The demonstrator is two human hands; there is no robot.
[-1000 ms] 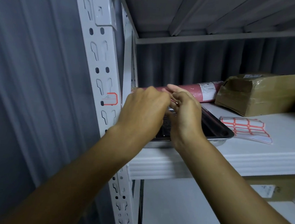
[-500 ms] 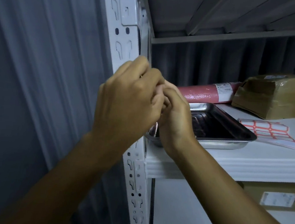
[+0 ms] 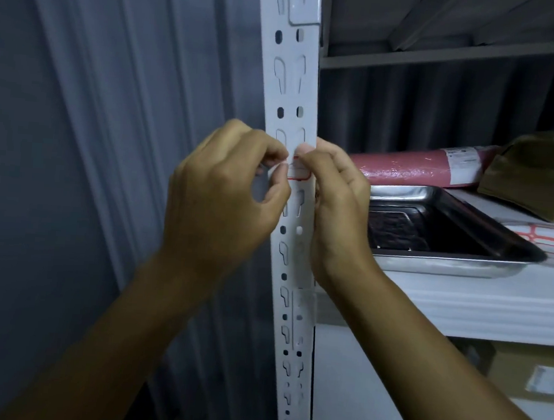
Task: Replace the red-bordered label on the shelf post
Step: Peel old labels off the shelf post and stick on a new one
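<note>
**Red-bordered sticker going onto the post: plenty of ways to botch it**

Red-edged and tiny, the label (image 3: 297, 172) sits on the front face of the white shelf post (image 3: 293, 88), right at hand height, just above the level of the shelf board (image 3: 480, 302). Both hands are on it. The left hand (image 3: 226, 199) has its grip closed on the label's left edge, thumb and forefinger pinching. The right hand (image 3: 336, 201) has fingertips curled onto the right side, pinching or pressing it against the steel; I can't tell which.

What could go wrong, as I see it:

- The post is full of keyhole slots and round holes. If the label bridges one, that patch has nothing to stick to and could dimple or tear.
- Pressing one side down before the other is lined up would probably leave it crooked or creased.
- The right edge is close to the post's corner, so it might wrap round and lift later.
- Fingers on the glue side kill the tack.

Readable writing: basically none. The label looks blank inside its border from here. The sheet of spare labels (image 3: 547, 238) beside the metal tray (image 3: 457, 257) shows only red frames. The pink roll (image 3: 414, 169) and the lower cardboard box (image 3: 534, 372) have white stickers, but the print is too small and blurry to read. No brands that I can make out.
</note>
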